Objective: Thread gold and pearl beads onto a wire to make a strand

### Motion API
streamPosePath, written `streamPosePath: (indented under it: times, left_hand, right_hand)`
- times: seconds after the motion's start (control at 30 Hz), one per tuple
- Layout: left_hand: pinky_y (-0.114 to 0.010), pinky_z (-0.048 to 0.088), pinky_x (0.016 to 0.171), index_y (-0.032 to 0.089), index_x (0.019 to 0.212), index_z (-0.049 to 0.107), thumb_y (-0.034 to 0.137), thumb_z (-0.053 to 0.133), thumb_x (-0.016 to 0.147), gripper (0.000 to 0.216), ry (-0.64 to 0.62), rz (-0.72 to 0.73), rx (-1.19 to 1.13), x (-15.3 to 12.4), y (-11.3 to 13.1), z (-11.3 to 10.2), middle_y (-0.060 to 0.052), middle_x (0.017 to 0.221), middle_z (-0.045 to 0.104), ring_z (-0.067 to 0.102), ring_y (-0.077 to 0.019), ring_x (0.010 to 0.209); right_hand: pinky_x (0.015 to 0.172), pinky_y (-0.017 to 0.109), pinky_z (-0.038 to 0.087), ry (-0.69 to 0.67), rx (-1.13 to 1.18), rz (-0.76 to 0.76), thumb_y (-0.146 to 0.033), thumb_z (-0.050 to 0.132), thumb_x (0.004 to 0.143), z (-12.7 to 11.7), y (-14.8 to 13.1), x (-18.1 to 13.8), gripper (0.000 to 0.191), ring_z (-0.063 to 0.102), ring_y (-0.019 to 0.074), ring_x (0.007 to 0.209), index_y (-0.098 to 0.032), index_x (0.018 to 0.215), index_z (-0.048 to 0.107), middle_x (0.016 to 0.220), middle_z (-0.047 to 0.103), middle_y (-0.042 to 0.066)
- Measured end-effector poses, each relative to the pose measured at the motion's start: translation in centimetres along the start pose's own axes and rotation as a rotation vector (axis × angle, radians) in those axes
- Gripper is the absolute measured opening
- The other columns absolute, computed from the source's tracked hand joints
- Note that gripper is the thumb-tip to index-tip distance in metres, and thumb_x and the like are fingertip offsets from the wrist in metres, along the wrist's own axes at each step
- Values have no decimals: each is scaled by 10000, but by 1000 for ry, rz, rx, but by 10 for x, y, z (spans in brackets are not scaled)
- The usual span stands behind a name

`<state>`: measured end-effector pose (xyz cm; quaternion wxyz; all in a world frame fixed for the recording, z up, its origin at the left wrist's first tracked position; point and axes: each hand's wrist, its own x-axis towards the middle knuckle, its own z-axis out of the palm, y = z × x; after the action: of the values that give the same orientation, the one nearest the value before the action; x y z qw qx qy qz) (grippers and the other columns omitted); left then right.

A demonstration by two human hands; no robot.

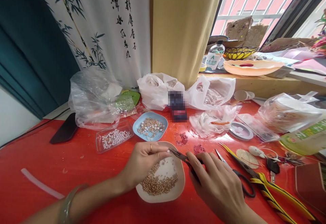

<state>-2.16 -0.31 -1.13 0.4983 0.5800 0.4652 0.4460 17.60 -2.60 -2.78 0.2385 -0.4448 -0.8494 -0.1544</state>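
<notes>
My left hand (pixel 142 161) hovers over a beige dish (pixel 179 186) holding several small gold beads, its fingertips pinched together on something too small to name. My right hand (pixel 216 183) grips small pliers (pixel 178 155), whose tips meet the left fingertips above the dish. A bangle circles my left wrist and a ring sits on one left finger.
A blue dish (pixel 163 134) of mixed beads and a clear tray (pixel 114 139) of pearl beads lie behind. Scissors (pixel 244 179) and yellow-handled pliers (pixel 275 191) rest at right. Plastic bags (pixel 155 89), a black phone (pixel 63 132) and keys (pixel 271 166) crowd the red table (pixel 51 166).
</notes>
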Motion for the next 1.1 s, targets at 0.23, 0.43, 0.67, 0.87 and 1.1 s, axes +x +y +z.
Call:
streamPosePath:
  times: [0.23, 0.43, 0.67, 0.87, 1.1]
  left_hand:
    - [-251, 465, 567, 172, 755, 708, 290, 668, 635, 173, 9, -190, -208, 6, -4, 0, -79, 818, 693, 577, -131, 595]
    - [-232, 456, 533, 173, 742, 709, 303, 680, 615, 184, -5, -221, -237, 6, -2, 1, -75, 795, 696, 559, -115, 560]
    - [-198, 432, 507, 195, 720, 712, 256, 685, 607, 131, -7, -220, -270, 7, -2, 1, -52, 747, 695, 533, -88, 534]
    - [-192, 436, 521, 209, 709, 714, 237, 675, 620, 101, -18, -204, -264, 6, -2, 1, -42, 752, 693, 533, -87, 553]
    - [-198, 437, 510, 193, 719, 715, 247, 673, 615, 124, -21, -202, -238, 6, 0, 2, -52, 753, 690, 517, -87, 532]
  right_hand:
    - [546, 248, 366, -463, 1096, 589, -285, 487, 757, -17, -1, 21, 239, 491, 140, 618, -188, 938, 607, 698, 554, 18]
    - [446, 227, 210, -608, 1675, 856, -284, 521, 714, -18, -5, 21, 233, 362, 74, 432, -118, 836, 629, 476, 424, -41]
    - [427, 209, 252, -586, 1949, 920, -268, 511, 707, -19, -8, 22, 216, 399, 66, 414, -108, 800, 623, 505, 445, -26]
    - [406, 198, 256, -611, 1979, 948, -253, 504, 723, -19, -6, 20, 191, 427, 62, 401, -113, 791, 615, 520, 471, -21]
    - [381, 198, 204, -628, 1989, 933, -268, 488, 739, -18, -7, 20, 193, 386, 46, 363, -114, 742, 605, 490, 457, -28]
